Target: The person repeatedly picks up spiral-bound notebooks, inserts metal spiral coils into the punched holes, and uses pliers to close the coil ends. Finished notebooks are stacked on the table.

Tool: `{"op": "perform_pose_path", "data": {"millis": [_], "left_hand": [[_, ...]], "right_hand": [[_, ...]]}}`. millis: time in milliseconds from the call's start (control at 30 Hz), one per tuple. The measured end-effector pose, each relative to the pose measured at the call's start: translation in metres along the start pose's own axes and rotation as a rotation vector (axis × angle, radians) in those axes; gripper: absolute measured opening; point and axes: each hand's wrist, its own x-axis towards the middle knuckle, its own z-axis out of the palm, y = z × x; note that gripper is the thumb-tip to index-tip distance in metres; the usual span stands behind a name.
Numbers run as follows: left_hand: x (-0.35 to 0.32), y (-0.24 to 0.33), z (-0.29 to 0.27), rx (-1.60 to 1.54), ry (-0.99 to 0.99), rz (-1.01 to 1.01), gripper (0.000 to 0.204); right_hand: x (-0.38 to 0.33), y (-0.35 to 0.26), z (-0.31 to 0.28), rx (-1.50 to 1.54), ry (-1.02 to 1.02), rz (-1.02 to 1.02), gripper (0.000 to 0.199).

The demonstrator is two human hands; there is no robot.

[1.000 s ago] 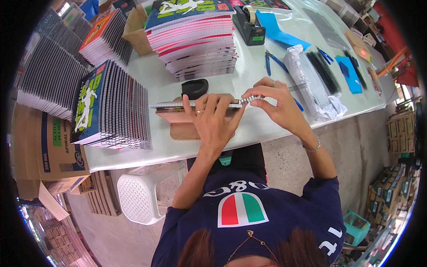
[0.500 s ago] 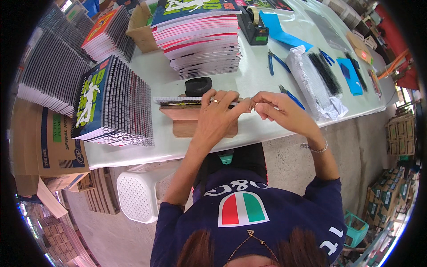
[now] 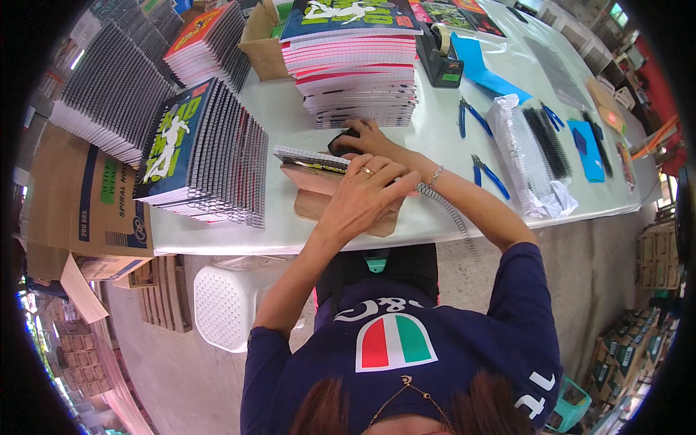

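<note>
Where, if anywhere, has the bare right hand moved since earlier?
Yes: the right hand moved left and forward, from right of the brown wooden stand to the black rounded object behind it.

On the white tbl (image 3: 217, 243), a black tape holder (image 3: 444, 61) sits toward the far edge, w/ a blue strip (image 3: 478, 67) beside it. A light blue sheet (image 3: 589, 154) lies nr the R edge. A big brown box (image 3: 87, 192) is by the L edge. On the floor (image 3: 580, 275), a white stool (image 3: 221, 308) is nr the front L corner & a green stool (image 3: 570, 406) is past the front edge.
</note>
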Motion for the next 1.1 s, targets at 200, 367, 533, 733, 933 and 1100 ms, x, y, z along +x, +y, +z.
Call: {"op": "perform_pose_path", "data": {"millis": [200,367,533,733,933,1100], "left_hand": [[-0.003,-0.004,0.000,-0.051,0.051,0.019,0.030],[0.005,0.006,-0.003,-0.043,0.100,-0.009,0.024],[0.002,0.003,0.001,-0.029,0.119,0.012,0.023],[-0.001,0.002,-0.001,-0.022,0.103,-0.053,0.029],[-0.009,0.015,-0.010,0.194,0.250,-0.437,0.042],[-0.016,0.018,-0.010,0.102,0.275,-0.524,0.038]], "right_hand": [[-0.050,0.003,-0.043,0.282,0.059,0.242,0.034],[-0.113,0.003,-0.062,0.394,0.144,0.381,0.042],[-0.132,-0.013,-0.081,1.240,0.221,0.376,0.052],[-0.128,-0.032,-0.098,1.630,0.218,0.504,0.055],[-0.115,-0.038,-0.144,1.506,0.027,0.098,0.055],[-0.101,-0.046,-0.156,0.860,-0.065,0.381,0.047]]}}
